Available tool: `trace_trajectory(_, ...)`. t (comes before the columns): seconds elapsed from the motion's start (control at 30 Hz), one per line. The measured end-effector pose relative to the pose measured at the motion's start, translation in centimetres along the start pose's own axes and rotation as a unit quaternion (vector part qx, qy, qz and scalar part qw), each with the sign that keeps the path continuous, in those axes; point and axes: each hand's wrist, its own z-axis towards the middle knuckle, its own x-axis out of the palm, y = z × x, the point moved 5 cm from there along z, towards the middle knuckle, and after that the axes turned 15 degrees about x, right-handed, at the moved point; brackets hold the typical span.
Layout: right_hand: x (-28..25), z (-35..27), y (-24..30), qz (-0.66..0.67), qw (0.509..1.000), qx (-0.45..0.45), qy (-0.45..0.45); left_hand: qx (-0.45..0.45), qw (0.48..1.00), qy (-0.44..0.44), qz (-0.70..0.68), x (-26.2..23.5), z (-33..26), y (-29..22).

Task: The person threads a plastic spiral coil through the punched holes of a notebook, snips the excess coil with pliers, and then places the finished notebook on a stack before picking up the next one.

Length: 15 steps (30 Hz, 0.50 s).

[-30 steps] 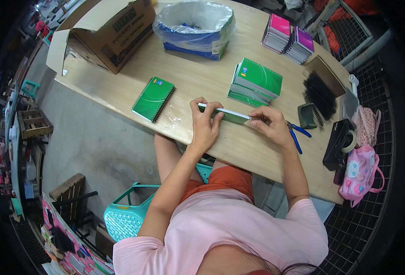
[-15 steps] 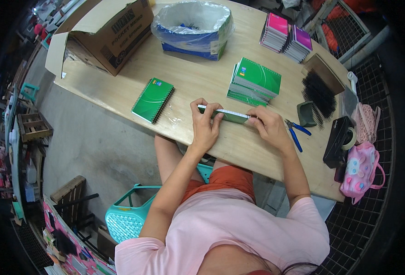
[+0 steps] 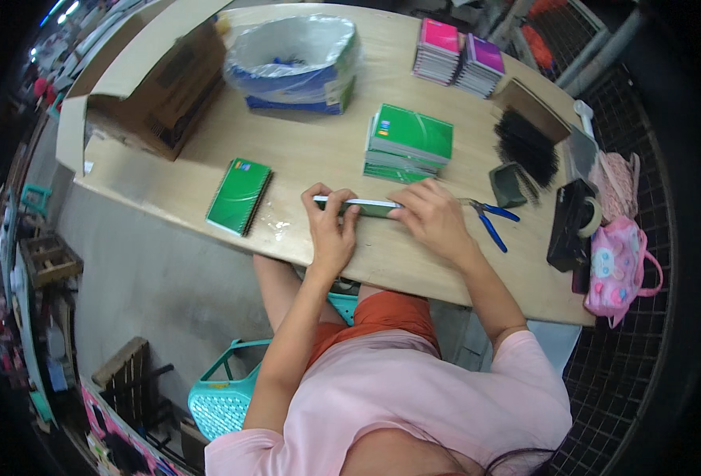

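A: Right at the near edge of the pale wooden tabletop [image 3: 303, 151], both hands are down on one thing: a slim green notebook seen edge-on [image 3: 366, 207], with a white strip along its top.

B: Which way does it run?

A: Its long axis lies along the near edge, left to right. The left hand [image 3: 331, 234] covers its left end, fingers curled over and pressing on it. The right hand [image 3: 431, 218] sits on the right end, fingers bent and closed down on it. Neither hand is nearer than the other; the notebook spans between them, touching both.

B: So it lies straight ahead of the person?

A: Yes, just beyond the knuckles. Whether the fingers wrap beneath it, I cannot tell.

B: And around it?

A: Just right of the right hand, blue-handled pliers [image 3: 489, 220] lie on the tabletop. Toward the left, near the near edge, a single green spiral-bound notebook [image 3: 239, 196] lies flat, well apart from the hands.

B: Farther back?

A: Mid-tabletop, a stack of green notebooks [image 3: 408, 143], close behind the right hand. To its right, a bundle of black binding combs [image 3: 527, 147]. At the far edge, a blue bin lined with clear plastic [image 3: 296, 59], an open brown cardboard box [image 3: 160, 87] toward the far left corner, and pink and purple notebook stacks [image 3: 458, 63] toward the far right.
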Motion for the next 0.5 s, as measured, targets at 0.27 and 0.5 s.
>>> trace_trajectory(0.27, 0.3, 0.1, 0.4, -0.022, 1.0, 0.0, -0.004, -0.024, 1.0, 0.008, -0.013, -0.1, -0.1, 0.1)
trace_trajectory(0.5, -8.4, -2.1, -17.2, -0.261, 0.787, 0.524, -0.196, -0.035, 0.998, 0.02, -0.045, 0.5, -0.3, -0.8)
